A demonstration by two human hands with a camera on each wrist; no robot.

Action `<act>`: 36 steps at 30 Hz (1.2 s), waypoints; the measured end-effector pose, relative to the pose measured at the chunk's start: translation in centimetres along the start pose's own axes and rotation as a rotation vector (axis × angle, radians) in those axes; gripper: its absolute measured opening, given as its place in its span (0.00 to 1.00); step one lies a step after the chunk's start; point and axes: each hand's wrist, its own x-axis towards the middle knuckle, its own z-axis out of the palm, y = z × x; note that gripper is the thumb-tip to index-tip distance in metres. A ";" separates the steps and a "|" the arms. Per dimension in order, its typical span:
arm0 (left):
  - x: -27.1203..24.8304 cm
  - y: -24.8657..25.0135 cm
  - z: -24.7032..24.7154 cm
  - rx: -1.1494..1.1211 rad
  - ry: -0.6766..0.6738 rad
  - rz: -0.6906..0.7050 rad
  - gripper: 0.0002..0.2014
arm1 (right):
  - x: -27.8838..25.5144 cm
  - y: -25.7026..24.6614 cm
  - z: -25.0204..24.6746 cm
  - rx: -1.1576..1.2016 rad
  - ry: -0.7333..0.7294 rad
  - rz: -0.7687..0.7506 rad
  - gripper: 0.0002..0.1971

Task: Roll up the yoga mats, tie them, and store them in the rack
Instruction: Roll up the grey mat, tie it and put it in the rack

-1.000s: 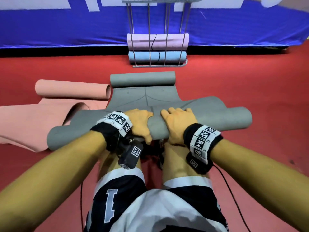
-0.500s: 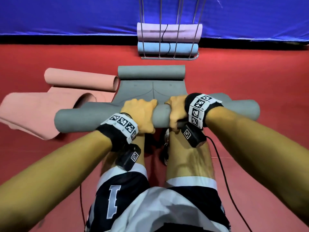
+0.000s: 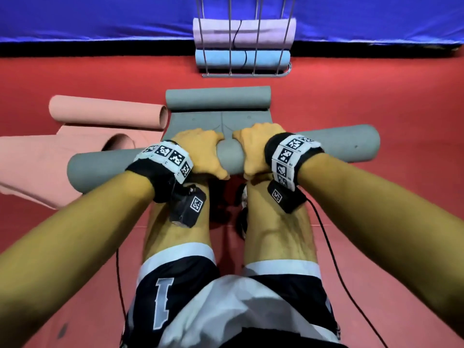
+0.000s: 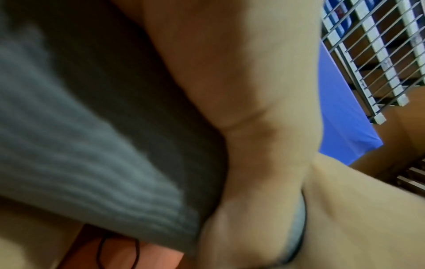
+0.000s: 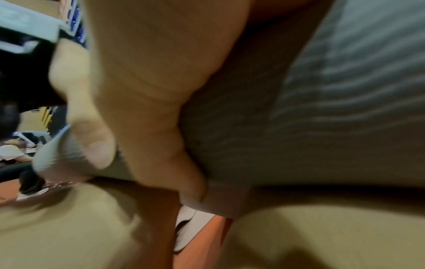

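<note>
Red floor under us, we curl our left hand and right hand side by side around the grey mat mid-roll, and likely next must push it toward its curled far end before the rack.

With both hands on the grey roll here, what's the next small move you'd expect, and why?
Probably another push forward to roll the grey mat further. The left hand and right hand both grip the roll near its middle, and a flat stretch of mat lies unrolled ahead, before the curled far end. Tying and the rack come later.
</note>
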 end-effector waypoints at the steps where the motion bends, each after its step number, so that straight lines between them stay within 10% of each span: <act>1: -0.3 0.2 0.5 0.036 0.086 0.000 0.41 | 0.6 0.1 -0.5 0.029 -0.041 0.010 0.34; 8: -0.9 0.6 3.4 0.292 0.345 -0.030 0.45 | 3.0 0.7 -1.0 0.155 -0.122 0.016 0.36; 16: -0.4 -0.4 -1.7 0.225 0.292 -0.004 0.36 | 0.3 0.9 2.2 -0.126 0.429 -0.001 0.48; 23: -3.3 -1.2 -10.7 0.166 0.462 -0.078 0.40 | -1.9 2.1 -7.3 -0.111 0.710 0.085 0.35; 28: -6.4 0.6 -12.3 0.089 0.339 -0.066 0.37 | -6.1 1.8 -10.9 -0.136 0.520 0.028 0.34; 36: -6.6 4.3 -1.2 0.039 -0.086 0.023 0.28 | -9.6 0.8 -1.3 -0.031 -0.005 0.018 0.35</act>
